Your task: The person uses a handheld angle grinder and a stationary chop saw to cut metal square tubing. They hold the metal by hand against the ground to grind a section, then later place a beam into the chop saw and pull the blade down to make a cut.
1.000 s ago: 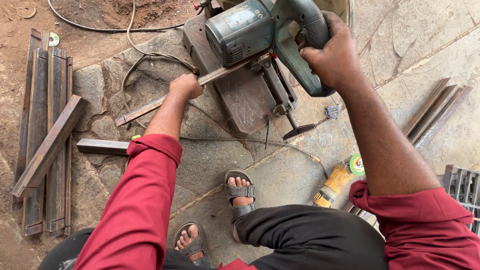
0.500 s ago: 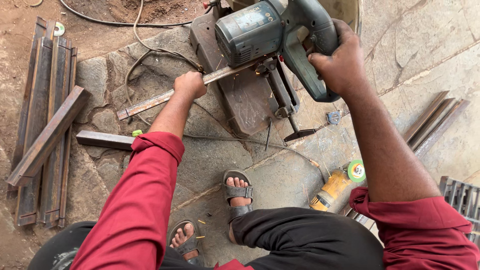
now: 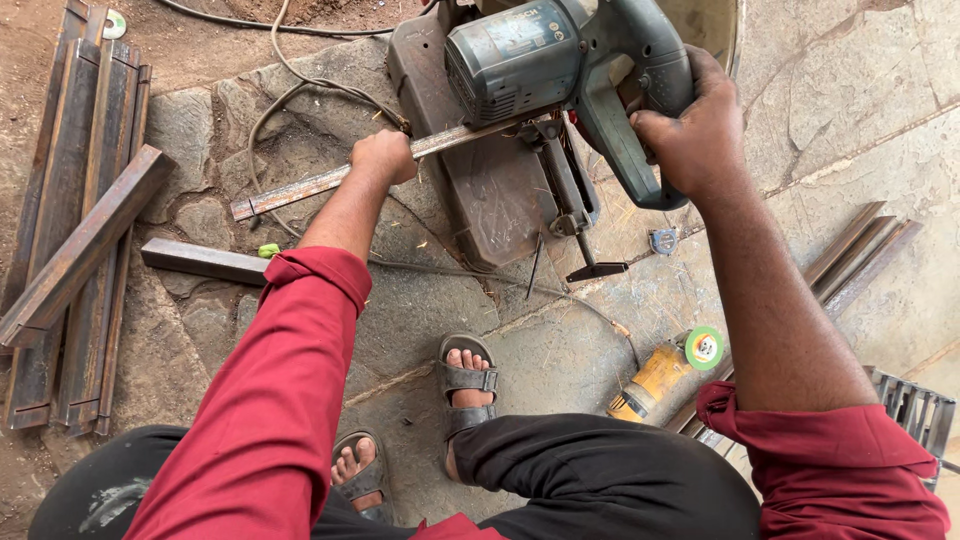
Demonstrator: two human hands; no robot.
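Observation:
My left hand (image 3: 385, 157) grips a long rusty metal bar (image 3: 300, 188) that lies across the base of a grey-green chop saw (image 3: 545, 70). The bar runs from lower left up into the saw's vise (image 3: 560, 185). My right hand (image 3: 690, 125) is wrapped around the saw's handle (image 3: 625, 140), with the motor housing held above the bar. Both sleeves are red. I crouch on stone paving with my sandalled feet (image 3: 465, 385) below the saw.
A stack of rusty angle-iron lengths (image 3: 75, 230) lies at the left, with one short square tube (image 3: 205, 262) nearer me. A yellow angle grinder (image 3: 665, 370) rests on the stone at lower right beside more steel strips (image 3: 860, 250). A power cable (image 3: 290, 90) loops behind the saw.
The view has shifted so the saw sits lower and closer. My left hand has slid along the bar toward the vise, and the saw head is lower over the bar.

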